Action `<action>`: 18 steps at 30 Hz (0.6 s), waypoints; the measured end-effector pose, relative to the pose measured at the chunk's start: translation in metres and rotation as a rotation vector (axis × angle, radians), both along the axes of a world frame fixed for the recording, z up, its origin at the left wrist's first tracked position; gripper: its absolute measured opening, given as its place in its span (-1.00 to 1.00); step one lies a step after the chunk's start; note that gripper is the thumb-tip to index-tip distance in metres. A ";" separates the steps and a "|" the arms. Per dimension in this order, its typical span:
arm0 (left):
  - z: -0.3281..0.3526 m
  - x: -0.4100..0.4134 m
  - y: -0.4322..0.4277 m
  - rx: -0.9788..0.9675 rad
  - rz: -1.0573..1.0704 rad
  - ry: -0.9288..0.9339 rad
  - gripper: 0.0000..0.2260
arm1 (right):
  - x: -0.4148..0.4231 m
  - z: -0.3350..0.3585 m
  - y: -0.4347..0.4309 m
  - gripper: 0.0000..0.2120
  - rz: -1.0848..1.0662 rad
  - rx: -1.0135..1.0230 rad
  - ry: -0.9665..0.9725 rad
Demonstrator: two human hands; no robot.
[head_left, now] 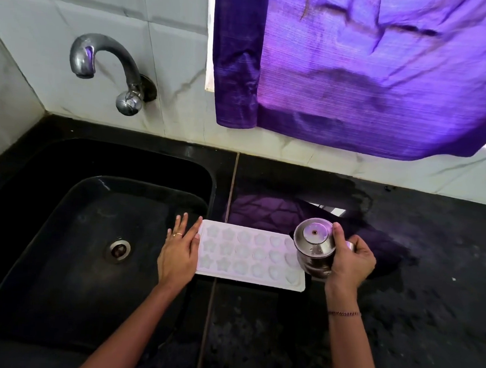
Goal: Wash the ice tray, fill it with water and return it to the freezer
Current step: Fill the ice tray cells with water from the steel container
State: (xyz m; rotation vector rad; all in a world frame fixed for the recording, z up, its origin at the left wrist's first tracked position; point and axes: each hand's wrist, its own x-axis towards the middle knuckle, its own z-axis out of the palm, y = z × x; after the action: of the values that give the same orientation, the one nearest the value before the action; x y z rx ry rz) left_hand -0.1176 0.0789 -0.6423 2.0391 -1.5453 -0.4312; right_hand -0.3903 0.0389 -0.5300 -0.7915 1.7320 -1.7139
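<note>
Daylight reaches you through the purple curtain (370, 78), tinting the whole view violet; a blown-out strip shows at its left edge. The black counter (401, 279) returns this glow as a soft purple glare beyond the ice tray (246, 255), while the sink (61, 258) basin is dim. Small highlights glint on the tap (83, 59) and steel pot (313, 245). Your wide lens bows straight lines near the edges; detail is sharp throughout.

White ice tray (250, 254) flat on counter (401, 279)
</note>
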 end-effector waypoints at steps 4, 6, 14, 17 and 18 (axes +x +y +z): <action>0.000 0.001 0.000 0.012 -0.004 0.007 -0.53 | -0.006 0.001 -0.001 -0.51 0.018 0.007 0.086; 0.000 0.001 0.000 0.011 -0.004 0.002 -0.53 | -0.007 0.000 -0.001 -0.52 0.030 -0.001 0.138; -0.002 0.001 0.000 0.003 -0.001 0.001 -0.48 | -0.005 -0.005 -0.003 -0.51 0.069 -0.014 0.205; -0.002 0.001 0.000 0.006 -0.003 0.002 -0.48 | -0.004 -0.006 -0.004 -0.52 0.064 -0.025 0.215; -0.002 0.001 0.000 0.002 -0.003 0.005 -0.46 | -0.004 -0.007 -0.004 -0.53 0.063 -0.028 0.219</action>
State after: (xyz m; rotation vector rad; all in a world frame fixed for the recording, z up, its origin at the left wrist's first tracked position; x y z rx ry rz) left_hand -0.1162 0.0787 -0.6444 2.0357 -1.5461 -0.4381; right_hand -0.3940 0.0345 -0.5369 -1.0691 1.8066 -1.6643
